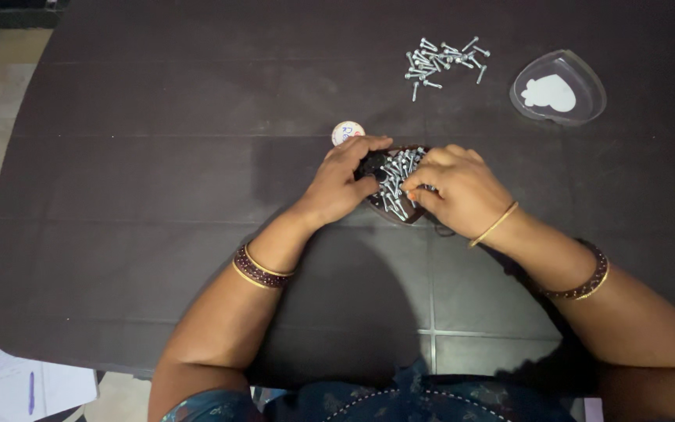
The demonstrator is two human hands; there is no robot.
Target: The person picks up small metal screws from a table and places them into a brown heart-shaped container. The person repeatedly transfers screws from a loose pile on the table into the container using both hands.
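At mid-frame on the dark tabletop (158, 195), the heart-shaped tray (400, 215) of screws (398, 168) sits between both hands, left hand (343, 184) curled on its left rim, right hand (456, 187) pinching a screw directly above it.

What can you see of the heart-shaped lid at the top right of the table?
The heart-shaped lid looks like clear plastic, with a raised rim and a white, rounded patch showing at its middle. It lies flat on the dark table, far right, beside the loose pile of screws but apart from it. Neither hand touches it.
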